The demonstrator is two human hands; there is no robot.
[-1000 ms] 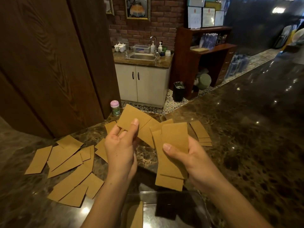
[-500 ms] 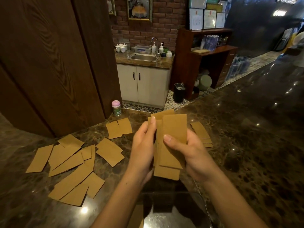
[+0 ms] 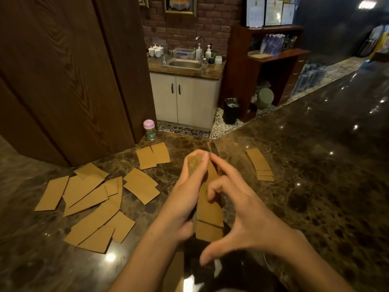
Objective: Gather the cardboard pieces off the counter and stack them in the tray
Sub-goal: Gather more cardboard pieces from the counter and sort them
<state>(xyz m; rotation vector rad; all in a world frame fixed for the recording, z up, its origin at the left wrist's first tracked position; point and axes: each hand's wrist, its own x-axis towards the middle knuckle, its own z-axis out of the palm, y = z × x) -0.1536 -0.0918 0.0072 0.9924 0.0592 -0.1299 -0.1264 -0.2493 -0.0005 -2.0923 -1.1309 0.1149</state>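
Note:
A bundle of brown cardboard pieces (image 3: 209,213) stands nearly edge-on between my hands, above the dark marble counter (image 3: 315,186). My left hand (image 3: 185,199) clasps its left side, thumb at the top. My right hand (image 3: 237,216) presses its right side with fingers spread. Several loose cardboard pieces (image 3: 90,203) lie scattered at the left, two more cardboard pieces (image 3: 152,155) lie further back, and a small fanned cardboard pile (image 3: 261,165) sits at the right. The clear tray (image 3: 259,268) lies below my hands, mostly hidden by my forearms.
A small jar with a pink lid (image 3: 149,129) stands at the counter's far edge beside a dark wooden panel (image 3: 63,81). Beyond the counter are a sink cabinet (image 3: 185,98) and a wooden shelf (image 3: 271,60).
My left hand brought its piece onto the bundle held by my right hand. Both hands then turned the bundle from facing me to nearly edge-on and squeezed it together.

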